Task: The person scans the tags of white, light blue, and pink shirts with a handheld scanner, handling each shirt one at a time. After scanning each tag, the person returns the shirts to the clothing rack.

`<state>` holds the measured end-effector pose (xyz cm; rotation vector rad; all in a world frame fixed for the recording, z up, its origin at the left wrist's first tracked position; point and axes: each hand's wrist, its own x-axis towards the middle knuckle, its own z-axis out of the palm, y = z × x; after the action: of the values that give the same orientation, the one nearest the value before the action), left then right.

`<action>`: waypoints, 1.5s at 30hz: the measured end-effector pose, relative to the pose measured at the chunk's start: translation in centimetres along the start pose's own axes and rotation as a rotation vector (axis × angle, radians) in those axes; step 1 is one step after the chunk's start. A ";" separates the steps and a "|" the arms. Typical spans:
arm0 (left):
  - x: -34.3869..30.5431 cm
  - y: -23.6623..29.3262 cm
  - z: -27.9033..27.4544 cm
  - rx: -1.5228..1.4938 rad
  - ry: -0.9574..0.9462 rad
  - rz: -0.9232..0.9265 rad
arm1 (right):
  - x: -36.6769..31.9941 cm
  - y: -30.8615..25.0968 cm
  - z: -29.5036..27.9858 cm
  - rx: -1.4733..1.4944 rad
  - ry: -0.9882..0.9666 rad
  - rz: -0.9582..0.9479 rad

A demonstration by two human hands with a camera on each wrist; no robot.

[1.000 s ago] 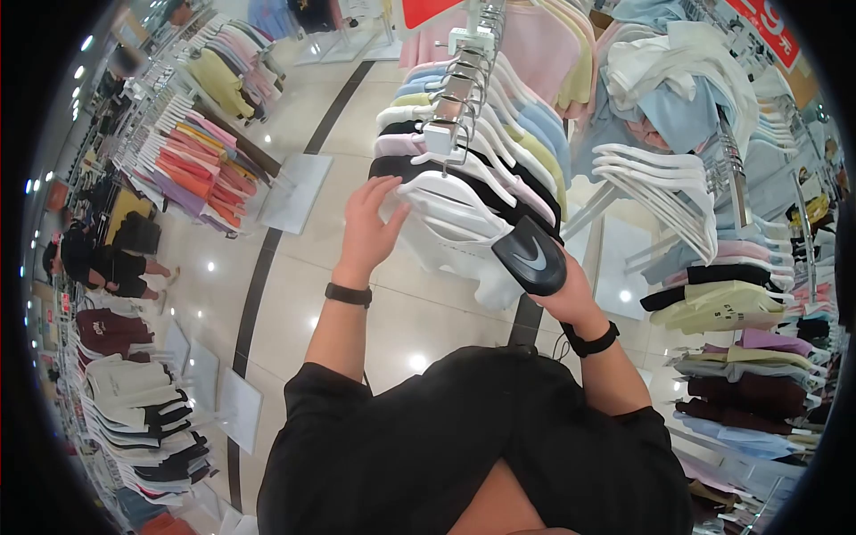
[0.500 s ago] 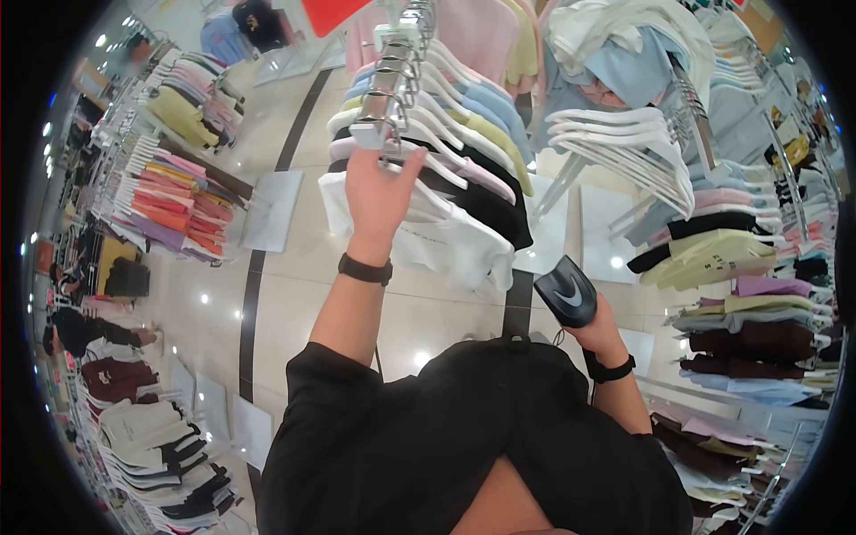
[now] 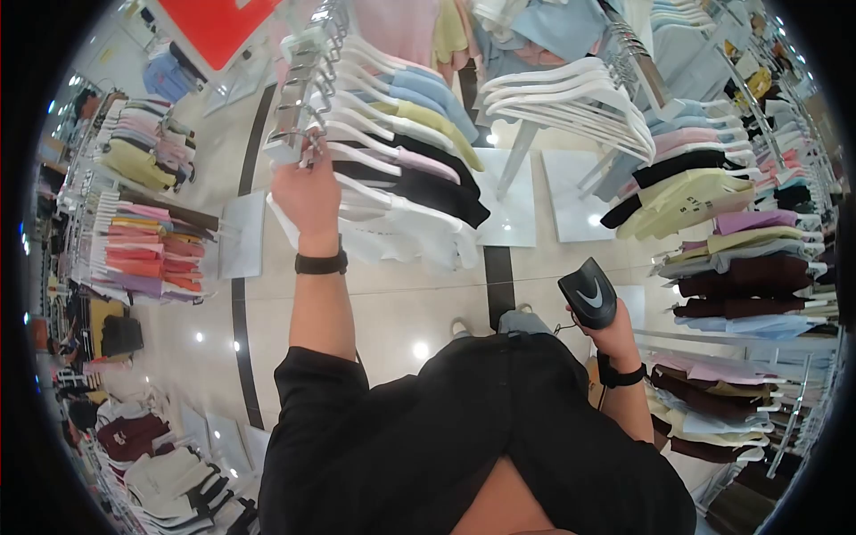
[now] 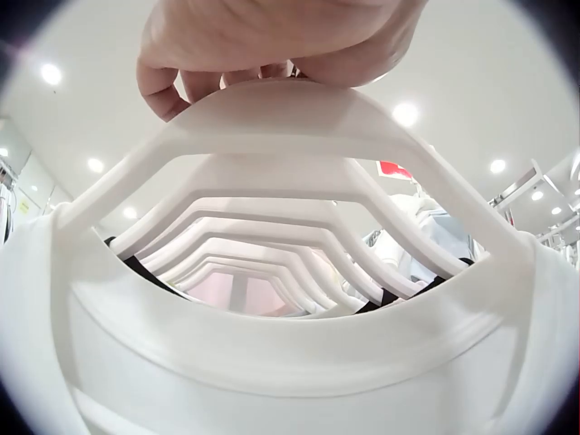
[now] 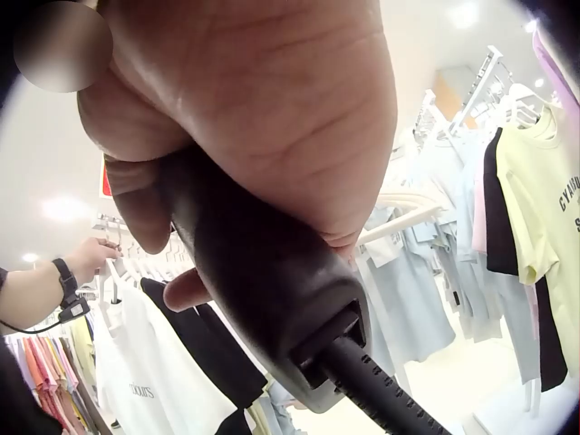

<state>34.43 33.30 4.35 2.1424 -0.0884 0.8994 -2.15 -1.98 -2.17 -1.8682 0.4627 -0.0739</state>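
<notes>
My left hand (image 3: 308, 198) grips the top of a white clothes hanger (image 4: 272, 113) at the near end of a metal rail (image 3: 294, 102). In the left wrist view its fingers curl over the hanger's neck; the hook is hidden by the hand. A white T-shirt (image 3: 410, 242) with small dark lettering hangs from this hanger. Off to the right, my right hand (image 3: 615, 337) holds a black barcode scanner (image 3: 588, 294), its head tilted upward, apart from the clothes. The right wrist view shows fingers wrapped round the handle and a cord (image 5: 376, 385) leaving its base.
Behind the white T-shirt, black, pink, yellow and blue garments (image 3: 432, 98) hang on the same rail. Bare white hangers (image 3: 571, 102) cluster on a rack to the right, near a pale yellow T-shirt (image 3: 691, 203). A red sign (image 3: 218, 31) hangs at upper left.
My left hand has moved from beside the front hanger to its top and now grips it. The scanner has moved away from the white T-shirt, rightward and down. The rack has shifted left in view.
</notes>
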 end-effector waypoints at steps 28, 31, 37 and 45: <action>-25.8 -9.8 -7.2 0.140 -0.504 -0.338 | 4.2 12.6 -10.9 -0.401 -0.042 0.127; -31.0 -8.1 -5.2 0.145 -0.762 -0.467 | 4.6 17.5 -13.3 -0.330 -0.086 0.381; -35.1 -3.5 0.3 0.098 -1.081 -0.503 | 2.0 34.5 -16.8 -0.159 -0.075 0.710; -40.2 -4.1 0.6 0.241 -1.328 -0.562 | -6.9 44.9 -19.7 -0.324 -0.144 0.879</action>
<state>6.26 26.71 -23.81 2.4161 -0.0284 -0.9324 -26.39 -29.40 -35.49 -1.8027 1.2026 0.7545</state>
